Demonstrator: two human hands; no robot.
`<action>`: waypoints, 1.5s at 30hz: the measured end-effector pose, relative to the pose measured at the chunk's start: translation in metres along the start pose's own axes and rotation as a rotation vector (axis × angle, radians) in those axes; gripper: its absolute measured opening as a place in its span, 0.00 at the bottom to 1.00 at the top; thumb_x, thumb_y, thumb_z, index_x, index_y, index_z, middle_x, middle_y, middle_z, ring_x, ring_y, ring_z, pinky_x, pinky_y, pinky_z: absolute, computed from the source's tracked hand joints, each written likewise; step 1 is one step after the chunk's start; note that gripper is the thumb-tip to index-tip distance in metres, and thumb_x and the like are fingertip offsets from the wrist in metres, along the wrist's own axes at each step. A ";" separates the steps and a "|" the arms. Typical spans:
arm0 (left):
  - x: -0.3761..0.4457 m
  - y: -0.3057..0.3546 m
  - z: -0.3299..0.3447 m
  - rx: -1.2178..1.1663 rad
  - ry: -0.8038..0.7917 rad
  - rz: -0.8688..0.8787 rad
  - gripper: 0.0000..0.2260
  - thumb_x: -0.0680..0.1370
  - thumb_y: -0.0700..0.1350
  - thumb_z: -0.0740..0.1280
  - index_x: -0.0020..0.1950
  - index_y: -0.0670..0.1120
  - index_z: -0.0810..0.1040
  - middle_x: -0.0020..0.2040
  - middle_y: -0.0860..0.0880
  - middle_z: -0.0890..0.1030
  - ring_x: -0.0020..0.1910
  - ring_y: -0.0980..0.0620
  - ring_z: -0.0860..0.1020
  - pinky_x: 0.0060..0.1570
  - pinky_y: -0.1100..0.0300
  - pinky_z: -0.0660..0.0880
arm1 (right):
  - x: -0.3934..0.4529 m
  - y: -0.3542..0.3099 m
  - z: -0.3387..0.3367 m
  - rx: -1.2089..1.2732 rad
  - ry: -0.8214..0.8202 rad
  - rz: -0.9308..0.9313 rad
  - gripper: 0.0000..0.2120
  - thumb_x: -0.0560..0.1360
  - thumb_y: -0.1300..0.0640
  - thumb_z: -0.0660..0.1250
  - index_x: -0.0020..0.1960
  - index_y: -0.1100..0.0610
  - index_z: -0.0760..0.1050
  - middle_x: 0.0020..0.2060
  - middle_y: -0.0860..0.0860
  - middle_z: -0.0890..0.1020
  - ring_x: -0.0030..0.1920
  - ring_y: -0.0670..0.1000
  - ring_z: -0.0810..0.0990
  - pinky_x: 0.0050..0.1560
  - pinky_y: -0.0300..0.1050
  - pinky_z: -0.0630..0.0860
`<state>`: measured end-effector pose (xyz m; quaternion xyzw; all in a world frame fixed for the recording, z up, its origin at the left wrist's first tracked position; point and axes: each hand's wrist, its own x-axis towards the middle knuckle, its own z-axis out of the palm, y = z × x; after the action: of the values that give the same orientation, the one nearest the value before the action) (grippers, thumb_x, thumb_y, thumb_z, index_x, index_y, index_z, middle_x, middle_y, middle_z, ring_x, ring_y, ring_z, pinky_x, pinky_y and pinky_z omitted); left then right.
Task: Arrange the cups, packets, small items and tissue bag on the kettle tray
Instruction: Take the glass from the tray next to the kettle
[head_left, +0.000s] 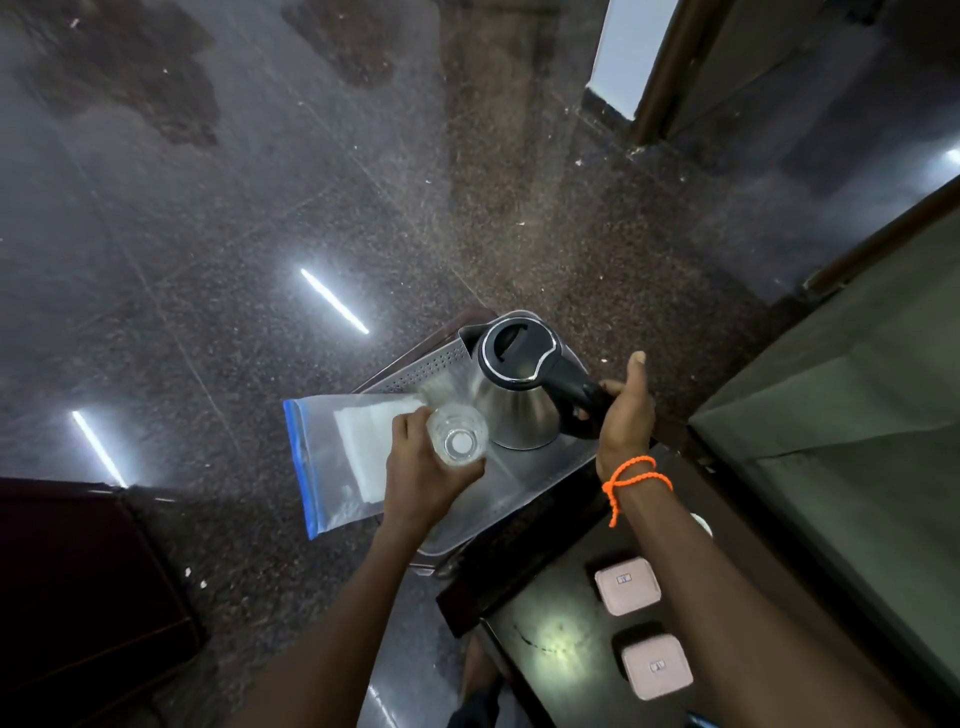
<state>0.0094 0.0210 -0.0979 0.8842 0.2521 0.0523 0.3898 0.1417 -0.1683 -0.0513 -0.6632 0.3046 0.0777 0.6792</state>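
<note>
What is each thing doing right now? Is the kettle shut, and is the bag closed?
kettle: upright on the tray, lid shut.
glass cup: empty, gripped.
tissue bag: lying flat, hanging off the tray; seal unclear.
tray: level.
left hand: holding the cup.
right hand: gripping the kettle handle.

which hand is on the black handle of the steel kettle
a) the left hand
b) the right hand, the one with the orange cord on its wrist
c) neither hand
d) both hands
b: the right hand, with the orange cord bracelet on its wrist, wraps the black handle of the shiny steel kettle, while the left hand holds a clear glass cup over the metal tray.
</note>
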 end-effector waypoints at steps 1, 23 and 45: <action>0.003 0.003 -0.005 -0.007 0.019 0.009 0.37 0.59 0.56 0.81 0.63 0.47 0.72 0.56 0.49 0.73 0.47 0.64 0.64 0.48 0.59 0.71 | -0.001 -0.010 0.000 -0.027 -0.011 -0.004 0.35 0.76 0.29 0.54 0.27 0.53 0.80 0.22 0.47 0.80 0.23 0.46 0.79 0.29 0.40 0.75; 0.020 0.080 -0.066 -0.060 -0.022 0.120 0.37 0.59 0.52 0.83 0.64 0.46 0.74 0.59 0.49 0.71 0.52 0.49 0.76 0.53 0.51 0.78 | -0.059 -0.216 0.002 -0.900 -0.096 -0.722 0.34 0.82 0.39 0.53 0.33 0.64 0.76 0.37 0.64 0.82 0.48 0.66 0.79 0.48 0.52 0.68; 0.005 0.082 -0.055 0.054 -0.095 0.092 0.37 0.59 0.55 0.83 0.63 0.49 0.72 0.61 0.50 0.74 0.50 0.45 0.79 0.46 0.50 0.79 | -0.096 -0.206 0.022 -1.290 -0.154 -1.044 0.33 0.83 0.39 0.50 0.24 0.55 0.63 0.23 0.50 0.65 0.29 0.57 0.68 0.34 0.47 0.61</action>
<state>0.0317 0.0132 -0.0015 0.9066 0.1940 0.0214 0.3743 0.1765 -0.1416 0.1722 -0.9710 -0.1935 -0.0429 0.1336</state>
